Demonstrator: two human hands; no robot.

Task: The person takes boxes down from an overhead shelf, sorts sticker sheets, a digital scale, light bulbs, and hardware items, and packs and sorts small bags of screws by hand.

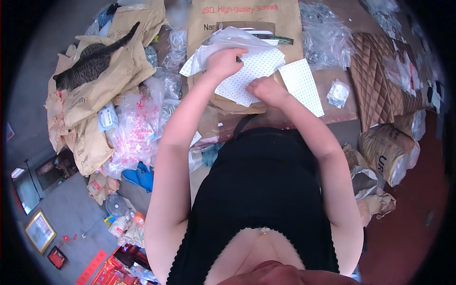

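Note:
White sheets covered in small printed marks point(256, 71) lie on a brown paper sack point(237, 28) in front of me. My left hand point(227, 62) is on the upper left of the sheets, beside clear plastic point(232, 39), with a small dark item at its fingertips. Its fingers are curled, and what they grip is too small to name. My right hand point(267, 91) rests on the lower right of the sheets, fingers bent in, and whether it pinches a sheet is hidden. Another marked sheet point(302, 87) lies just right of it.
A tabby cat point(90, 66) lies on brown sacks at the left. Clear plastic bags point(325, 38) are piled at the upper right, near a small bag point(338, 93). Brown quilted fabric point(373, 80) hangs at the right. Pink-printed plastic point(135, 128) lies left of my arm.

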